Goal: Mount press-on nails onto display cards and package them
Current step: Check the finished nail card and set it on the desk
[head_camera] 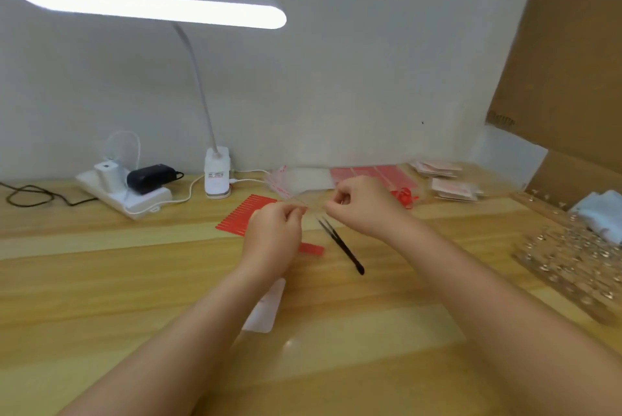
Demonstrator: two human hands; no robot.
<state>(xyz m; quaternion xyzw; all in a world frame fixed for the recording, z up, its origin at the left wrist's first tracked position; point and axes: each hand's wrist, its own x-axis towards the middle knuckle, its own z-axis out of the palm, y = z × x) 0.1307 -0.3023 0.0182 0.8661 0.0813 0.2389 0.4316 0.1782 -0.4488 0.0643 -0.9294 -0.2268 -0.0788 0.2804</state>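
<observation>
The left hand (pixel 273 235) and the right hand (pixel 361 205) are raised just above the worktop (pixel 134 281), fingers curled, each pinching one end of a thin clear strip (pixel 314 207) stretched between them. The strip's long axis runs left to right, rising slightly toward the right hand; it is faint and partly blurred, so what it carries cannot be told. It spans the gap between the two hands, level with the fingertips.

Just below the right hand, black tweezers (pixel 341 245) lie on the worktop, tips pointing up-left toward the hands and the handle end down-right. A sheet of red strips (pixel 244 213) lies under and behind the left hand. A small white card (pixel 266 309) lies beside the left forearm.

Behind the hands are clear bags (pixel 303 181) and a red sheet (pixel 370 175), with small packets (pixel 452 188) to their right. At the far right a clear tray of nails (pixel 572 257) sits near a cardboard box (pixel 565 62). At the left stand a desk lamp (pixel 217 176) and a power strip (pixel 124 191)
</observation>
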